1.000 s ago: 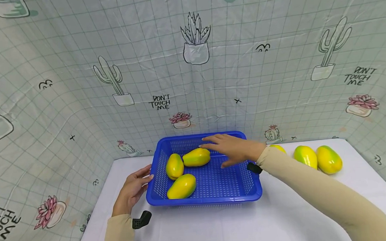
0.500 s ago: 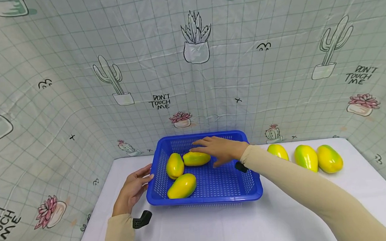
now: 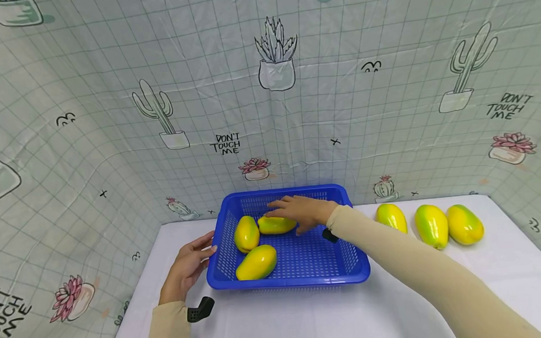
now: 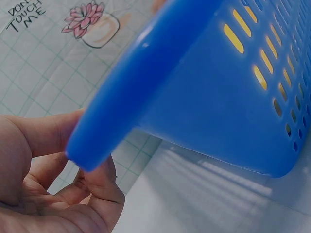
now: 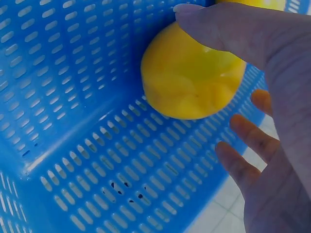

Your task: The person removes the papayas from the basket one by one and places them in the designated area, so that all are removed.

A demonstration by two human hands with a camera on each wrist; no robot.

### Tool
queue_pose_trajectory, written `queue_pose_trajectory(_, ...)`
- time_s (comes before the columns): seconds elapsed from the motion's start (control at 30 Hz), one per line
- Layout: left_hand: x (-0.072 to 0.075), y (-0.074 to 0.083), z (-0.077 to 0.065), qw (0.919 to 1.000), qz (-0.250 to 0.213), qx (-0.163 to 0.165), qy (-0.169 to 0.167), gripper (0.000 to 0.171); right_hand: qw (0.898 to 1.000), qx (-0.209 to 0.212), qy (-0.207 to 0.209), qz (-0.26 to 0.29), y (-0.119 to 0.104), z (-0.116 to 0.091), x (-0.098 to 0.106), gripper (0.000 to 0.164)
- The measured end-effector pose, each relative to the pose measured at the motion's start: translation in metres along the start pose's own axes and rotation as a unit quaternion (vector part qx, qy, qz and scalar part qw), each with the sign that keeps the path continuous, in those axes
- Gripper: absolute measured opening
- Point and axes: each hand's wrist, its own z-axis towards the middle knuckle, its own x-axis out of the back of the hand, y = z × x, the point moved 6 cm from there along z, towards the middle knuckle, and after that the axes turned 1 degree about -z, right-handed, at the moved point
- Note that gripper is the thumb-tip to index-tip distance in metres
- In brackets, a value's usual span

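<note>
A blue plastic basket (image 3: 289,282) with slotted walls stands on the table. My left hand (image 3: 188,264) pinches its left rim between thumb and fingers; the left wrist view shows the rim (image 4: 121,99) between them. Three yellow-green mangoes lie in the basket's left half: one mango (image 3: 246,234) by the left wall, another mango (image 3: 256,263) near the front, and a back mango (image 3: 276,226). Over that back mango hovers my right hand (image 3: 303,210), fingers spread. In the right wrist view its thumb (image 5: 209,24) overlaps the mango's (image 5: 192,77) top edge, while the other fingers stand apart from it.
Three more mangoes lie on the white table to the right of the basket: a left mango (image 3: 391,218) near the right sleeve, a middle mango (image 3: 432,225) and a right mango (image 3: 465,224). Behind the table hangs a grid-patterned curtain (image 3: 322,109) with plant prints.
My right hand has moved left and slightly down over the back mango, covering more of it. The mango beside the right sleeve has come into fuller view. The left hand stays on the rim.
</note>
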Motion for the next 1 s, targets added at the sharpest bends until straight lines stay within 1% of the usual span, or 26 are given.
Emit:
queue_pose_trajectory(0.13, 0.001, -0.001, 0.001, 1.0000, 0.001, 0.000, 0.001, 0.055, 1.000, -0.002, -0.014, -0.003, -0.003, 0.005, -0.004, 0.091)
queue_pose_trajectory(0.33, 0.001, -0.002, 0.001, 1.0000, -0.001, 0.000, 0.001, 0.056, 0.999, -0.006, -0.031, -0.026, -0.008, 0.013, -0.009, 0.093)
queue_pose_trajectory(0.57, 0.000, -0.001, 0.001, 1.0000, -0.003, -0.003, 0.000, 0.055, 0.996, -0.021, -0.049, -0.073, -0.010, 0.019, -0.014, 0.093)
queue_pose_trajectory(0.7, -0.001, -0.001, 0.001, 1.0000, -0.004, -0.003, -0.001, 0.055, 0.994, -0.026, -0.047, -0.093, -0.008, 0.018, -0.015, 0.093)
queue_pose_trajectory(0.9, 0.000, -0.001, 0.002, 1.0000, -0.007, -0.001, 0.000, 0.056, 0.995, -0.034, -0.034, -0.083, -0.004, 0.014, -0.013, 0.088)
queue_pose_trajectory(1.0, 0.000, -0.001, 0.002, 1.0000, -0.005, -0.002, 0.000, 0.055, 0.996, -0.041, -0.043, -0.070, -0.001, 0.010, -0.012, 0.089)
